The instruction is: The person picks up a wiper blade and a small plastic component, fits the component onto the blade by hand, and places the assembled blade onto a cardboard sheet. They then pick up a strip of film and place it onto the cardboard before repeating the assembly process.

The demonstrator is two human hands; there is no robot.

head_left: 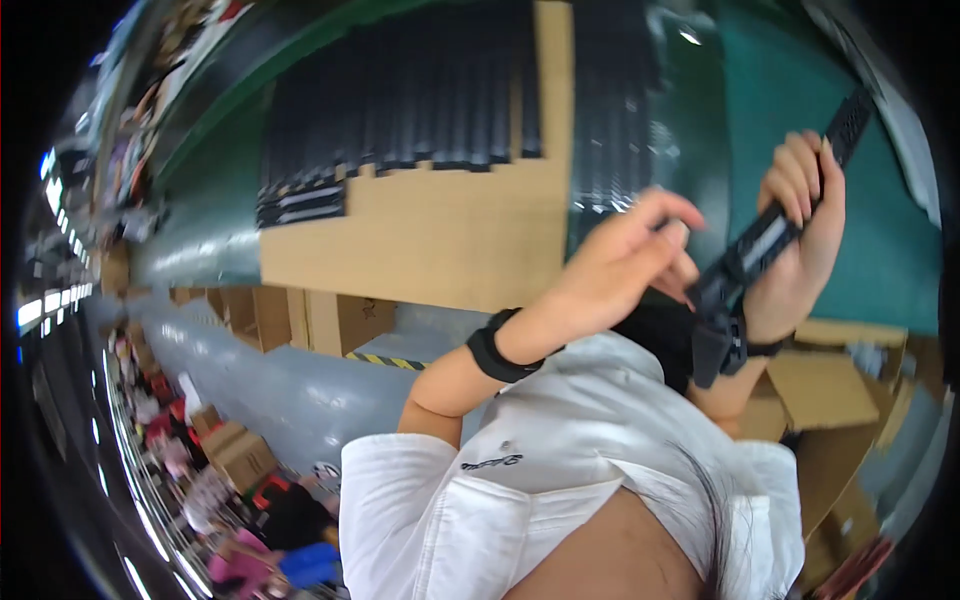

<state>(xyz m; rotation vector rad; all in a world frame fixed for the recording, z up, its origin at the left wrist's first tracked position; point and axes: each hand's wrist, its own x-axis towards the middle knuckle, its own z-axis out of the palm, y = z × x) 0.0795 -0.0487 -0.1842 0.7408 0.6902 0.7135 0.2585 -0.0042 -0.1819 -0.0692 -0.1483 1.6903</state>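
The right hand (805, 210) is grasping a long black piece (765, 245), its fingers curling around the upper half and its thumb pressing along the far side. The left hand (635, 260) is hovering just beside the lower part of that piece, its fingers half curled and blurring; I cannot tell whether the fingertips are touching it or pinching anything. Each wrist is wearing a black band, the left band (495, 350) showing more fully.

Beyond the hands, a green table (800, 60) is spreading out. Ahead and to the left of the left hand, a cardboard sheet (450, 230) is bearing a row of black strips (400, 90); nearer, straight ahead of that hand, a 2nd group of dark strips (610, 120) is shining. Left of the left forearm, cartons (240, 455) are standing on a grey floor (330, 390), and below the right hand an open cardboard box (825, 400) is sitting.

The black piece is lying diagonally through the right hand: its slim end is pointing away and rightward, its bulkier end is hanging toward the white shirt (590, 400), and its pale strip is showing between both hands.
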